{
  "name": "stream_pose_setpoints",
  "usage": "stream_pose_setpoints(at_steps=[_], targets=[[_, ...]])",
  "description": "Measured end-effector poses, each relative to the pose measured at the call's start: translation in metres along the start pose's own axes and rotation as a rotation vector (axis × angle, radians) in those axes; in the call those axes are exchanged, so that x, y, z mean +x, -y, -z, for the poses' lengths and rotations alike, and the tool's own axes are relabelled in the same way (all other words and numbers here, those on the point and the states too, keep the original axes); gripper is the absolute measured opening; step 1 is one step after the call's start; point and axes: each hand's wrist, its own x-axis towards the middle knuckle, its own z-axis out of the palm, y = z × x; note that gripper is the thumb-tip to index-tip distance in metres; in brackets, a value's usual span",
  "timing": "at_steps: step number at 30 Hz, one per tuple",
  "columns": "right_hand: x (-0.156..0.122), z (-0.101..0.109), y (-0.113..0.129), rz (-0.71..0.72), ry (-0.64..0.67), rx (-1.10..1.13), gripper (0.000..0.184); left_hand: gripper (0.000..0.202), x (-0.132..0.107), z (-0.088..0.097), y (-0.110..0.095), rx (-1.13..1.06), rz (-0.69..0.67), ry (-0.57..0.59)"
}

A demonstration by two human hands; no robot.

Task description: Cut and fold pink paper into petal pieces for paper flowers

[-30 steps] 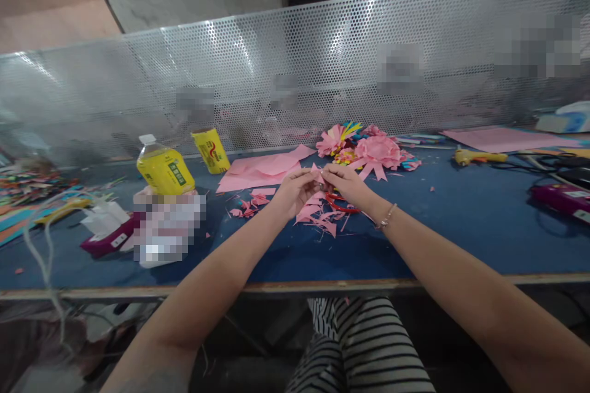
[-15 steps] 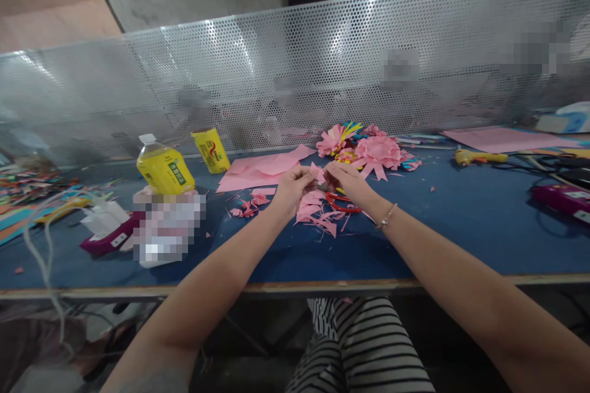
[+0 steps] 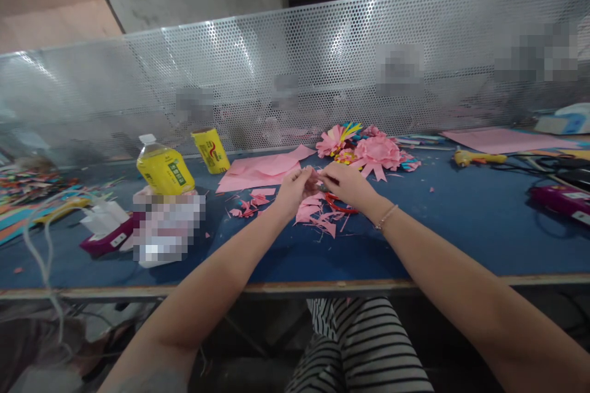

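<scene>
My left hand (image 3: pixel 295 189) pinches a small piece of pink paper (image 3: pixel 314 175) above the blue table (image 3: pixel 461 221). Closed around red-handled scissors (image 3: pixel 336 204), my right hand (image 3: pixel 346 184) meets the left one at the paper. Pink paper scraps (image 3: pixel 316 215) lie on the table just under both hands. A bracelet circles my right wrist.
Pink paper sheets (image 3: pixel 262 167) and finished paper flowers (image 3: pixel 369 150) lie behind my hands. A yellow drink bottle (image 3: pixel 163 169) and yellow can (image 3: pixel 211 148) stand at left, beside a tissue pack (image 3: pixel 107 228). A yellow glue gun (image 3: pixel 477 157) and purple box (image 3: pixel 560 198) lie right. A perforated metal screen (image 3: pixel 295 73) backs the table.
Both hands have drawn closer together around the pink paper; less of the paper shows between the fingers. Everything else on the table is unchanged.
</scene>
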Motion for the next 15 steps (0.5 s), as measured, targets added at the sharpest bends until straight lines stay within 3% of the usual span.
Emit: stream_pose_setpoints(at_steps=[3,7,11,15], targets=[[-0.0019,0.002,-0.0033,0.152,0.055,-0.179,0.021,0.021,0.0015,0.0011,-0.0004,-0.055,0.106,-0.007],[-0.0033,0.0035,-0.0034,0.174,0.055,-0.232,0.022,0.014,0.0042,0.0039,0.0022,-0.063,0.013,0.037],[-0.0021,0.003,-0.0007,0.06,-0.026,-0.012,0.016,0.02,0.005,0.0053,0.0032,-0.031,-0.06,0.03],[0.0018,0.001,0.0007,-0.225,-0.089,0.306,0.02,0.022,0.0049,0.006,0.0029,0.057,-0.108,0.041]])
